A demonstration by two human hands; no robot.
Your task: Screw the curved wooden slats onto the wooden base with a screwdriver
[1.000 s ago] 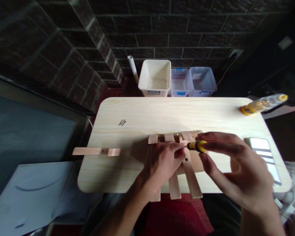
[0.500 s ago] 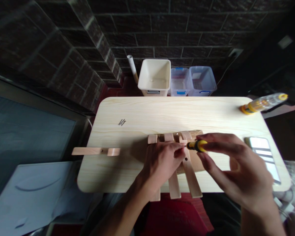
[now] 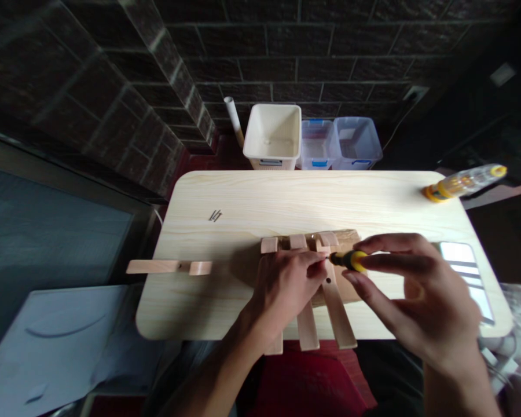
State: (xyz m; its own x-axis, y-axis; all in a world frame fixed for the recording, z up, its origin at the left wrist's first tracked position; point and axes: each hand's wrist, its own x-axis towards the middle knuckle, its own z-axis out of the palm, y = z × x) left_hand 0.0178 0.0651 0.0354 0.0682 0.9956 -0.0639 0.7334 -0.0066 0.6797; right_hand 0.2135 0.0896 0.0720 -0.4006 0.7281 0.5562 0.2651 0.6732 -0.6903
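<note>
Dark brick wall [image 3: 269,58] ahead, pale pine table [image 3: 243,191] below. Left fingers [image 3: 308,263] pressed together, tips on slat end, beside screwdriver tip. Right fingers [image 3: 393,243] pinching yellow-and-black screwdriver [image 3: 351,260] by handle. Three pale wooden slats [image 3: 336,307] already across darker wooden board [image 3: 347,292], near table's front edge. Fourth pale slat [image 3: 156,267] left over, overhanging left edge. Small dark fasteners [image 3: 215,216] loose mid-table. Phone [image 3: 460,266] near right edge. No readable writing.

Cream bin [image 3: 272,136] and two clear tubs [image 3: 356,143] beyond the pale wooden table [image 3: 243,197]
</note>
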